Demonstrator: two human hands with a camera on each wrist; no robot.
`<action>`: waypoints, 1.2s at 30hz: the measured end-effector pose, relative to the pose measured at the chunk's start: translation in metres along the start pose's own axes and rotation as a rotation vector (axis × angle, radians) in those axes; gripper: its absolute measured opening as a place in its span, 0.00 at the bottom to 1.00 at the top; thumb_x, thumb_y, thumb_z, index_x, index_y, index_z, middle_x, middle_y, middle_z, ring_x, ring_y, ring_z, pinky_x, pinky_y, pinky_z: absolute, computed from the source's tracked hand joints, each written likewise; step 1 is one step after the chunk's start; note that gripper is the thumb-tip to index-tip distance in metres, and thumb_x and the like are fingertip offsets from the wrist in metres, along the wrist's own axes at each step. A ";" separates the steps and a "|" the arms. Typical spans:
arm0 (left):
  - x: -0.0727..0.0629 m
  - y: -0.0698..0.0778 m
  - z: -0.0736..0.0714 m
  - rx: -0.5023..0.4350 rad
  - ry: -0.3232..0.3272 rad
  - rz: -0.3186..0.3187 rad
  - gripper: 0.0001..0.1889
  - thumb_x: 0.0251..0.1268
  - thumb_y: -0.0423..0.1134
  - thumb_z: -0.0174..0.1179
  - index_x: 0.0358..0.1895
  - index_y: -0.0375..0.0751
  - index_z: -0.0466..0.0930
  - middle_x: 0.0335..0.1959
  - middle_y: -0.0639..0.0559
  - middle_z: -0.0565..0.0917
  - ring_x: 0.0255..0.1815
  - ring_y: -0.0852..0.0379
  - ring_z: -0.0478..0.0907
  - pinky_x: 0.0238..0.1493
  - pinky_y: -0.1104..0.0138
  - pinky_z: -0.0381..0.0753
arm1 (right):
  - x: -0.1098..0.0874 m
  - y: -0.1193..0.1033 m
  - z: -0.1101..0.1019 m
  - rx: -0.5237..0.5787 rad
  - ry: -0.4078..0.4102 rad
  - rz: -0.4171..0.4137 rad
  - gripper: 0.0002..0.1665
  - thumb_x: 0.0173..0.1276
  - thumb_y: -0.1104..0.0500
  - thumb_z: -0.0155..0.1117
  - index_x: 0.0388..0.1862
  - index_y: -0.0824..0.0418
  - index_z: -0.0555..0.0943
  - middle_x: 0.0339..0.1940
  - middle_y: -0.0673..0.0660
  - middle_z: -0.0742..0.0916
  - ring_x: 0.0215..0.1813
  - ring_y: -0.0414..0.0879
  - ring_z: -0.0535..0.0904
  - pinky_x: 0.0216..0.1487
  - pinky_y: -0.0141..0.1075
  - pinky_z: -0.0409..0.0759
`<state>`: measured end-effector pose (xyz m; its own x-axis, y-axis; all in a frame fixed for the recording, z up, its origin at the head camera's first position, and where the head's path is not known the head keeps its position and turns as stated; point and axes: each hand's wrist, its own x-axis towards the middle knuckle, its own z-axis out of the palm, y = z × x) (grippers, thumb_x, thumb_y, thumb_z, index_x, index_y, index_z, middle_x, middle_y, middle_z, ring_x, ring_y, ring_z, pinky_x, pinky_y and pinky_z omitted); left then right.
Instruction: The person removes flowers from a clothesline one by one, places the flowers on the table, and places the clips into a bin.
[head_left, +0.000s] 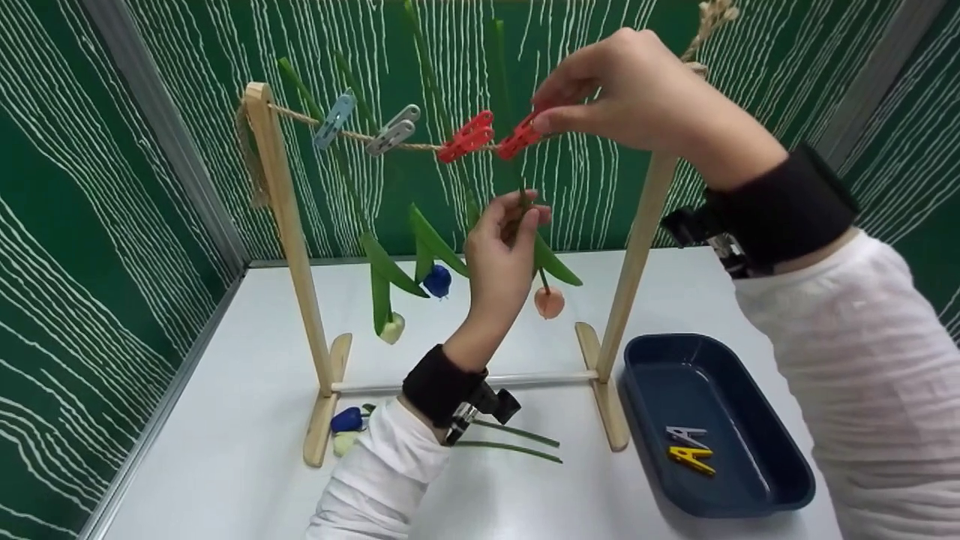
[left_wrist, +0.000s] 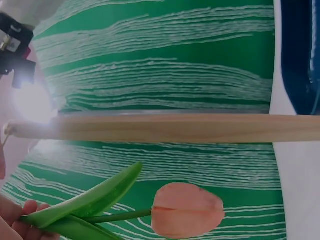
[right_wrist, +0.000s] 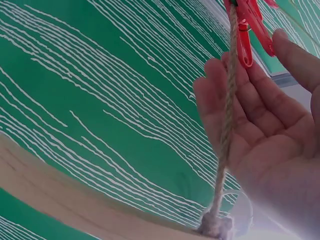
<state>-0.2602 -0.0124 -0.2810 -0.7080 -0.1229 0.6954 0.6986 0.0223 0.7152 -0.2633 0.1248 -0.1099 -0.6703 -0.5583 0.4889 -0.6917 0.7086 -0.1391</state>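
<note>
My left hand [head_left: 504, 251] pinches the stem of an upside-down peach artificial tulip [head_left: 550, 303], just below the rope. In the left wrist view, the tulip head [left_wrist: 187, 210] hangs past the fingertips beside its green leaves. Up on the rope, a red clothespin [head_left: 519, 137] sits over that stem. The thumb and fingers of my right hand [head_left: 637, 97] hold its handle ends; the right wrist view shows the clothespin [right_wrist: 252, 30] between thumb and fingers. Another red clothespin [head_left: 466, 137] is clipped to its left. A blue tulip [head_left: 437, 280] and a cream tulip [head_left: 392, 328] hang further left.
A wooden stand [head_left: 289, 240] carries the rope [head_left: 358, 136], with a blue clothespin [head_left: 334, 120] and a grey one [head_left: 394, 131] clipped on. Lower right, a navy basin [head_left: 720, 397] holds yellow and grey clothespins. Tulips [head_left: 347, 420] lie on the white table [head_left: 225, 450], partly behind the left sleeve.
</note>
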 end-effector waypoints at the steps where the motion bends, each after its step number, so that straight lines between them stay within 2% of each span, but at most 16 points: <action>1: 0.000 -0.001 0.000 -0.003 0.006 0.007 0.11 0.67 0.32 0.56 0.51 0.34 0.76 0.39 0.48 0.84 0.41 0.63 0.81 0.48 0.69 0.78 | -0.001 0.000 0.001 0.002 0.002 -0.001 0.20 0.65 0.47 0.61 0.48 0.59 0.84 0.41 0.55 0.86 0.42 0.43 0.80 0.47 0.31 0.78; 7: -0.002 0.000 0.000 -0.017 0.008 0.015 0.10 0.67 0.31 0.56 0.48 0.33 0.77 0.37 0.47 0.84 0.38 0.63 0.82 0.47 0.68 0.79 | -0.004 -0.001 0.005 0.012 0.049 -0.049 0.17 0.66 0.50 0.61 0.46 0.60 0.85 0.40 0.55 0.87 0.37 0.41 0.79 0.44 0.24 0.77; 13: -0.002 0.002 -0.001 -0.027 0.000 0.015 0.09 0.66 0.30 0.56 0.47 0.33 0.77 0.37 0.47 0.84 0.38 0.63 0.82 0.47 0.68 0.79 | -0.007 0.000 0.007 0.020 0.099 -0.084 0.16 0.66 0.54 0.61 0.45 0.62 0.85 0.40 0.56 0.87 0.39 0.42 0.82 0.46 0.25 0.77; 28: -0.007 0.005 -0.003 -0.059 -0.034 0.021 0.08 0.65 0.28 0.56 0.46 0.31 0.77 0.36 0.46 0.84 0.37 0.62 0.82 0.47 0.67 0.80 | -0.010 0.000 0.011 0.047 0.246 -0.059 0.16 0.65 0.53 0.60 0.42 0.62 0.86 0.37 0.54 0.87 0.37 0.38 0.82 0.41 0.21 0.76; 32: -0.011 0.006 -0.003 -0.040 -0.060 0.033 0.07 0.66 0.27 0.56 0.45 0.31 0.77 0.35 0.45 0.84 0.36 0.62 0.83 0.46 0.68 0.80 | -0.012 0.003 0.009 0.104 0.288 -0.040 0.16 0.66 0.53 0.61 0.43 0.63 0.85 0.36 0.51 0.87 0.35 0.34 0.80 0.42 0.23 0.77; 36: -0.018 0.007 -0.004 -0.031 -0.095 0.023 0.07 0.66 0.28 0.56 0.45 0.32 0.78 0.35 0.45 0.84 0.36 0.62 0.83 0.46 0.68 0.80 | -0.013 0.009 0.005 0.168 0.339 -0.029 0.15 0.66 0.53 0.62 0.43 0.63 0.85 0.36 0.52 0.86 0.33 0.36 0.78 0.38 0.23 0.75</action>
<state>-0.2418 -0.0141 -0.2885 -0.6974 -0.0278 0.7161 0.7165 -0.0064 0.6976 -0.2626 0.1363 -0.1216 -0.5423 -0.3828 0.7479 -0.7624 0.5983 -0.2466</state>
